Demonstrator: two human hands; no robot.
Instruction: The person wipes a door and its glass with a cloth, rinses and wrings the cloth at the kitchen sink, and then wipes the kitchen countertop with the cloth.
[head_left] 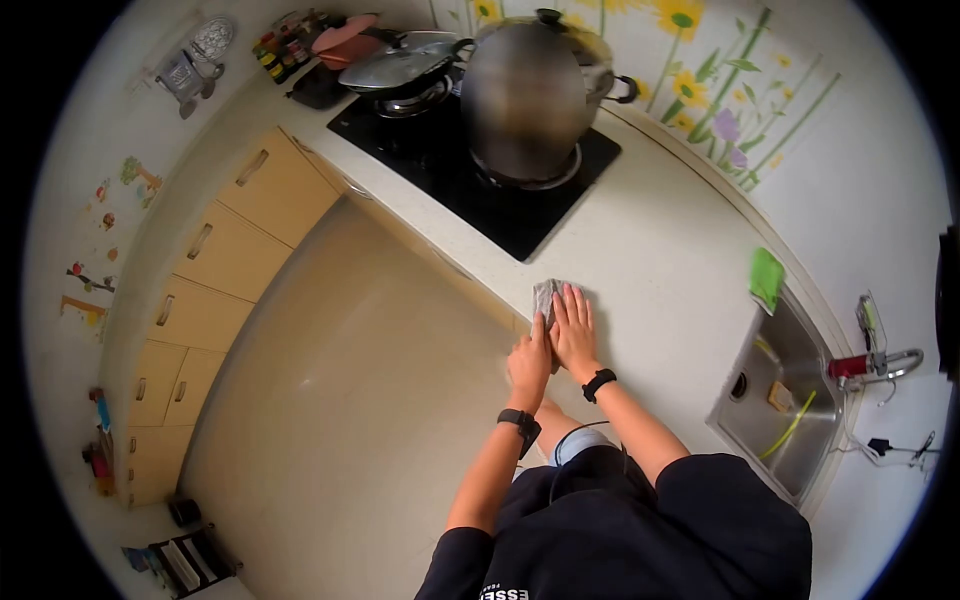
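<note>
A grey cloth (544, 292) lies folded on the pale countertop (660, 250), close to its front edge and below the stove's corner. My right hand (574, 332) rests flat on the cloth, its fingers stretched out and pointing at the stove. Beside it, my left hand (530, 358) touches the cloth's left side at the counter edge, with one finger extended along the cloth and the others curled. What its curled fingers hold, if anything, is partly hidden.
A black cooktop (530, 225) carries a large pot (525, 100) and a lidded pan (410, 62). At the right is a steel sink (740, 425) with a red-handled faucet (850, 367); a green cloth (767, 278) lies at its corner. Drawers (235, 250) line the left side.
</note>
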